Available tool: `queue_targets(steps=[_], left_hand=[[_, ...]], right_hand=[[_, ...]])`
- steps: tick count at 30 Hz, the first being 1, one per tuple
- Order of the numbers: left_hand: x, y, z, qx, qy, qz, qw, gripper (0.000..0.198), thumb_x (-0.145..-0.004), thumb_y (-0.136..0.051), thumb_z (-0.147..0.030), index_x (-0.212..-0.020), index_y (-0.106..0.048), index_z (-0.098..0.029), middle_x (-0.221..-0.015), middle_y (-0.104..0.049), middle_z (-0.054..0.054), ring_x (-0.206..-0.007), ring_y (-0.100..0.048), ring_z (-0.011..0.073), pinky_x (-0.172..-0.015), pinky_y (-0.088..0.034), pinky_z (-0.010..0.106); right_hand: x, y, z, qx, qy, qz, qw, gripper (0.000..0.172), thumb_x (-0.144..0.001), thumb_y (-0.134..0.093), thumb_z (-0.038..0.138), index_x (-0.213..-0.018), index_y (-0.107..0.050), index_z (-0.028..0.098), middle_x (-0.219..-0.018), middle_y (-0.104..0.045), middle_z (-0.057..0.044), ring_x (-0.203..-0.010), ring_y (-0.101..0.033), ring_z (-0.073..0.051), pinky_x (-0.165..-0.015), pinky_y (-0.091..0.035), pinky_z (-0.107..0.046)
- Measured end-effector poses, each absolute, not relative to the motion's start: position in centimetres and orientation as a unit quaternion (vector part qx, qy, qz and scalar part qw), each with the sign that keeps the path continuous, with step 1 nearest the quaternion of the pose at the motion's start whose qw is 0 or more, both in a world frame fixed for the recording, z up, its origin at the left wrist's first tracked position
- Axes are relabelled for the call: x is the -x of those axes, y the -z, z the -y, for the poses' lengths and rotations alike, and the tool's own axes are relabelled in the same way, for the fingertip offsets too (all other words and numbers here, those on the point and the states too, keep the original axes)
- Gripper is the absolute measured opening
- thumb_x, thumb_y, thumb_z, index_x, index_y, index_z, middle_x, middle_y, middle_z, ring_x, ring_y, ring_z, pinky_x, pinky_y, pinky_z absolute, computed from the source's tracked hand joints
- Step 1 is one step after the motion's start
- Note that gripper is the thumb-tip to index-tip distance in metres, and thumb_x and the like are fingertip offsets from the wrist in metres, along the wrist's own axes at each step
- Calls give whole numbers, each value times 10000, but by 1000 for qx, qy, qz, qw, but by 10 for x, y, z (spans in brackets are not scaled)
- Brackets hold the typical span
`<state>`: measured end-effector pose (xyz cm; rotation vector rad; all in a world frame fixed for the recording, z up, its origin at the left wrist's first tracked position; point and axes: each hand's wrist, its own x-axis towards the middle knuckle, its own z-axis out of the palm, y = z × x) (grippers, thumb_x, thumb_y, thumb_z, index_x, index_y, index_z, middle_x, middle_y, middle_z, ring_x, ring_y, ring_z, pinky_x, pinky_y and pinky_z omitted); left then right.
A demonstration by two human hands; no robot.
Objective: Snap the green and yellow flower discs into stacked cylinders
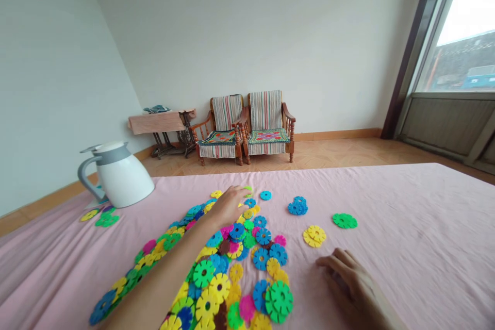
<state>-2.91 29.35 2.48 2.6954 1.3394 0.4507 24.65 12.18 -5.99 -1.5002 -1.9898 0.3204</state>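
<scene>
My left hand [231, 205] reaches across a large heap of notched plastic discs to its far end. Its fingertips touch a lime-green disc [248, 195], with the thumb apart from the fingers; part of the grasp is hidden. Beneath my forearm the heap mixes blue, yellow, green, pink and brown discs, among them a yellow disc [207, 305] and a green disc [279, 301]. My right hand [348, 281] rests on the cloth, fingers loosely bent and holding nothing. Just beyond it lie overlapping yellow discs [314, 236], blue discs [297, 206] and green discs [344, 220].
A pink cloth [417, 227] covers the table. At the left stands a white jug [126, 178] with a grey handle, beside a few green discs [107, 218]. Two wooden armchairs [266, 113] and a cloth-covered stand [158, 124] are by the far wall.
</scene>
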Motion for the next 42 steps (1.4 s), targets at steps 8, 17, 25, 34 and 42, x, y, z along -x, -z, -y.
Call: queue_targets(steps=[8, 17, 25, 34, 42], left_hand=[[167, -29, -312, -766, -112, -619, 133, 470, -611, -598, -247, -1064, -621, -124, -1048, -659, 99, -905, -609, 249, -779, -477, 301], [176, -7, -323, -731, -126, -631, 226, 403, -519, -665, -330, -879, -678, -149, -825, -702, 12, -852, -612, 236, -749, -475, 292], [180, -12, -318, -723, -136, -611, 293, 406, -506, -671, -330, -856, -686, -124, -758, -698, 32, -753, -616, 219, -667, -467, 280], [177, -11, -315, -720, -143, -612, 295, 396, -491, -700, -432, -756, -690, -137, -628, -650, 6, -686, -584, 203, -594, -408, 253], [166, -14, -299, -719, -158, -608, 297, 462, -447, -729, -451, -777, -612, -148, -647, -579, -20, -637, -530, 156, -569, -403, 238]], right_hand=[[-251, 70, -125, 561, -103, 755, 323, 233, -862, -407, 295, -910, -624, 226, -820, -587, -57, -775, -553, -192, -673, -458, -300], [-244, 75, -125, 569, -91, 724, 379, 264, -864, -394, 355, -866, -623, 225, -748, -566, -51, -712, -526, -191, -632, -432, -302], [-244, 75, -125, 566, -83, 718, 396, 257, -862, -398, 358, -847, -623, 236, -745, -567, -45, -703, -530, -186, -629, -428, -294], [-245, 77, -125, 565, -84, 721, 392, 263, -864, -395, 353, -844, -625, 229, -752, -569, -48, -711, -531, -186, -638, -431, -298], [-245, 76, -125, 566, -99, 723, 384, 272, -865, -389, 356, -842, -623, 220, -752, -574, -53, -711, -528, -187, -643, -434, -308]])
